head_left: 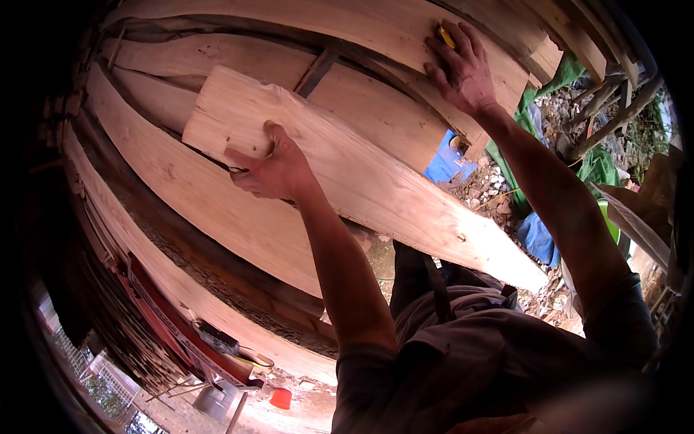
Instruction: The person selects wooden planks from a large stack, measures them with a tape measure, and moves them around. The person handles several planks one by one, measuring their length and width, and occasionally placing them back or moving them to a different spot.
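Observation:
A long pale wooden plank (340, 170) lies slantwise across the stack, its narrower end close to my body. My left hand (275, 165) grips its near-left edge, the thumb on the upper face and the fingers at the edge, partly hidden. Farther right, my right hand (463, 69) rests on another wide board (361, 32) at the far side. Its fingers curl round a small yellow object (446, 36) with a dark part, mostly covered, so its kind cannot be made out.
More boards (195, 188) lie side by side with dark gaps. A red metal beam (166, 318) runs at lower left, near a red-orange cup-shaped thing (280, 398). Blue plastic sheet (448, 159), green sheet (598, 166) and rubble are at right, beside rough poles (614, 119).

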`<state>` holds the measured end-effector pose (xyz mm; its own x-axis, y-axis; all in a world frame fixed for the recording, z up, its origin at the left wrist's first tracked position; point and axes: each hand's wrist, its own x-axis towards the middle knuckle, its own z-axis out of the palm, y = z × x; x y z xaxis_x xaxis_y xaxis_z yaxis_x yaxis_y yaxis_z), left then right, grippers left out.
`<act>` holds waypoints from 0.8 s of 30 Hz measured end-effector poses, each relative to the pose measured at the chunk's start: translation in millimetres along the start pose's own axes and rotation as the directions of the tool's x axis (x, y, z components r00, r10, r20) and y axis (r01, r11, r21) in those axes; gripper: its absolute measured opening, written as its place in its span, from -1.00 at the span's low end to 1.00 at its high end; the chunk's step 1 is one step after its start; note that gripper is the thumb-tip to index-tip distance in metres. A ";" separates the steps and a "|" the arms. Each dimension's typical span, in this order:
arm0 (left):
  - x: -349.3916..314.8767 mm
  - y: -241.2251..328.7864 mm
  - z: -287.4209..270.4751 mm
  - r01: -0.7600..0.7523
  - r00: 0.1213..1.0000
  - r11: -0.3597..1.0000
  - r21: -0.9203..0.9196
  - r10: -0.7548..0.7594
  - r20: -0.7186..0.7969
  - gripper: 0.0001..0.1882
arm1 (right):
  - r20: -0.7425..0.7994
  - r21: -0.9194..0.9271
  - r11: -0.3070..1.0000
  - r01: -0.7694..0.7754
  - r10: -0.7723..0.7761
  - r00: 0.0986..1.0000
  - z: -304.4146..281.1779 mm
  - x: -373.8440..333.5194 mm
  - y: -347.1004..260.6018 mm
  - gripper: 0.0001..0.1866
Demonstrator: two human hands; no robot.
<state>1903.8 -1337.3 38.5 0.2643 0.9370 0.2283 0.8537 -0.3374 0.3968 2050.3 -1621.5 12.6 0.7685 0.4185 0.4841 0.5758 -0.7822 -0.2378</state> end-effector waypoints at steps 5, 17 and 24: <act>6.1 3.4 -4.1 0.070 0.995 0.997 0.037 -0.072 0.068 0.09 | -0.003 0.010 1.000 0.005 -0.005 1.000 0.7 -0.2 -0.4 -0.53; -100.3 -54.3 -6.4 -0.132 0.975 0.976 -0.172 0.159 0.152 0.21 | 0.026 -0.034 0.999 -0.011 0.012 1.000 1.1 0.5 -3.1 -0.43; -119.7 -73.7 3.5 -0.143 0.986 0.919 -0.367 0.166 0.032 -0.15 | -0.095 0.101 0.995 0.023 -0.014 0.995 7.9 1.3 7.9 -0.49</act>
<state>1810.8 -1424.3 -21.2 0.4165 0.8705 0.2622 0.5821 -0.4769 0.6586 2058.0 -1623.6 4.6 0.7304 0.3833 0.5653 0.6188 -0.7217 -0.3102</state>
